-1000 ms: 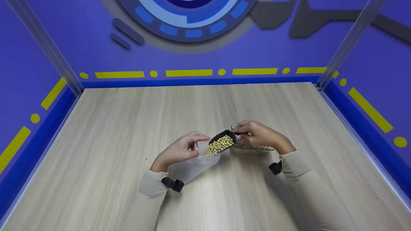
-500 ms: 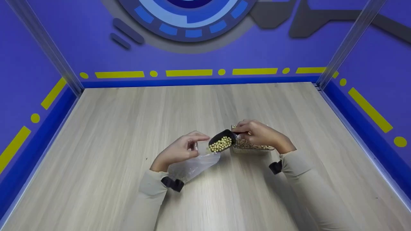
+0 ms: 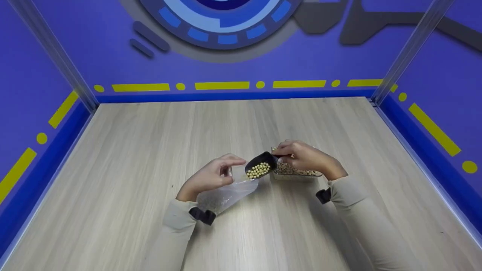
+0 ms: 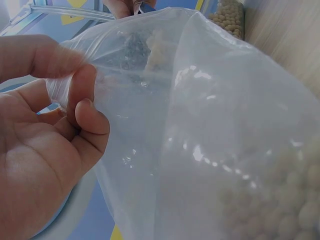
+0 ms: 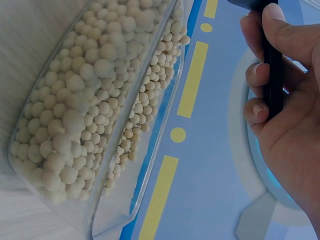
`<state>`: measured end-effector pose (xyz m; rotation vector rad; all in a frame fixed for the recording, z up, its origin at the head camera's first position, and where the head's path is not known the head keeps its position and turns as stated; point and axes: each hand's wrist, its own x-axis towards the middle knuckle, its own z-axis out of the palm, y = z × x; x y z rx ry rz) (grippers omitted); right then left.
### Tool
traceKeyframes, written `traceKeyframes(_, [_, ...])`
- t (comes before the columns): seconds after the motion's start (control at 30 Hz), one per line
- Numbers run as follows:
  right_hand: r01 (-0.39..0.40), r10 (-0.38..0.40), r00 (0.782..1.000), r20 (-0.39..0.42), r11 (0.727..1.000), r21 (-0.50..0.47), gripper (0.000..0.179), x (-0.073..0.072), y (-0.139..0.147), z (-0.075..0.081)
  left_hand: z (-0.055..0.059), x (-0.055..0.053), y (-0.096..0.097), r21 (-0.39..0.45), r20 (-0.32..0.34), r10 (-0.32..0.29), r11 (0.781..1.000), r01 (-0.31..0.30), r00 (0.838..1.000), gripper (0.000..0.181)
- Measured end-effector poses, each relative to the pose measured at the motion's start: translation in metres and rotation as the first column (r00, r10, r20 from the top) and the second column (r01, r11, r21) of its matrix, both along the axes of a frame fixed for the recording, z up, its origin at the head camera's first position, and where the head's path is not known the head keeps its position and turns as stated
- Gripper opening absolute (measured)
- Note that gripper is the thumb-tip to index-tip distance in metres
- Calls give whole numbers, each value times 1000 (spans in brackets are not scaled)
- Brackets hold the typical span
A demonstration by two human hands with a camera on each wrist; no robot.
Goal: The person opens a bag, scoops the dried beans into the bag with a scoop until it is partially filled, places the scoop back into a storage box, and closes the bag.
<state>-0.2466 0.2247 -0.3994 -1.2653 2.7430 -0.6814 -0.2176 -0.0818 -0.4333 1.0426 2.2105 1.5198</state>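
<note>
My left hand [image 3: 211,175] pinches the rim of a clear plastic zip bag [image 4: 200,115], holding its mouth open toward the right. Pale round beans [image 4: 285,205], like soybeans, lie in the bottom of the bag. The fingers of my right hand [image 3: 307,158] grip the handle of a black scoop [image 3: 265,160], seen in the right wrist view as a dark handle [image 5: 272,70] across the palm. The scoop tilts down at the bag's mouth with a small heap of beans [image 3: 258,170] at its lower lip.
Behind and below my right hand, a clear rectangular container [image 5: 117,145] of beans stands on the wooden table [image 3: 180,131]. Blue panels [image 3: 241,71] with yellow marks rise at the back and both sides.
The beans in the scoop have dwindled, and more beans show low in the bag. Both hands have stayed in nearly the same place.
</note>
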Motion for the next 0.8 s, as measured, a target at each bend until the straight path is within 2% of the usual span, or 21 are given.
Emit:
traceKeyframes(0.23, [10, -10, 1000, -8, 1000, 26, 28, 1, 0, 1, 0, 0, 1, 0, -4, -6, 1000, 6, 1000, 54])
traceKeyframes(0.5, [11, -10, 1000, -20, 1000, 23, 29, 2, 1, -1, 1, 1, 2, -23, 24, 13, 1000, -12, 1000, 54])
traceKeyframes(0.8, [13, -13, 1000, -19, 1000, 17, 29, 1, 1, -1, 1, 1, 2, -21, 21, 17, 1000, -17, 1000, 54])
